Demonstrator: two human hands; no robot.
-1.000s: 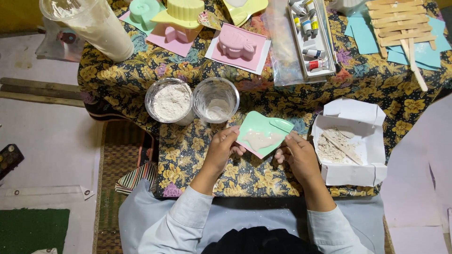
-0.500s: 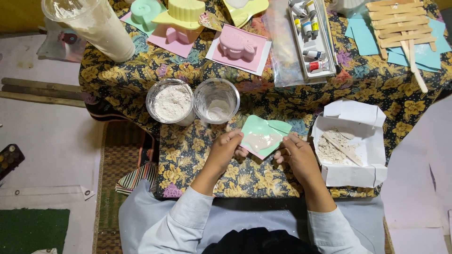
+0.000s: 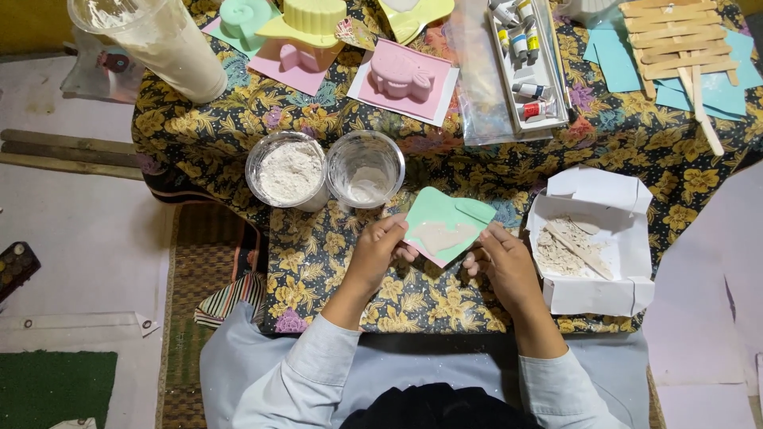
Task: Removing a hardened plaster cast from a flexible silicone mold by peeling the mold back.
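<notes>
A green rubbery mould (image 3: pixel 447 222) with a pink underside and a cavity filled with pale grey paste sits between both hands over the flower-patterned tablecloth (image 3: pixel 350 262). My left hand (image 3: pixel 377 254) grips the mould's left edge. My right hand (image 3: pixel 501 258) holds its right lower edge. Two clear plastic cups stand just beyond the left hand: one (image 3: pixel 288 171) full of white powder, the other (image 3: pixel 366 168) with a little white paste at the bottom.
An open white paper box (image 3: pixel 596 238) with dried crumbs and a wooden stick lies right of my right hand. Further back are pink, green and yellow moulds (image 3: pixel 405 78), a tray of paint tubes (image 3: pixel 524 63), wooden sticks (image 3: pixel 675 44) on blue paper, and a tall cup (image 3: pixel 159 44).
The mould has turned slightly and settled lower between the hands. Both hands have shifted their grip a little on its edges.
</notes>
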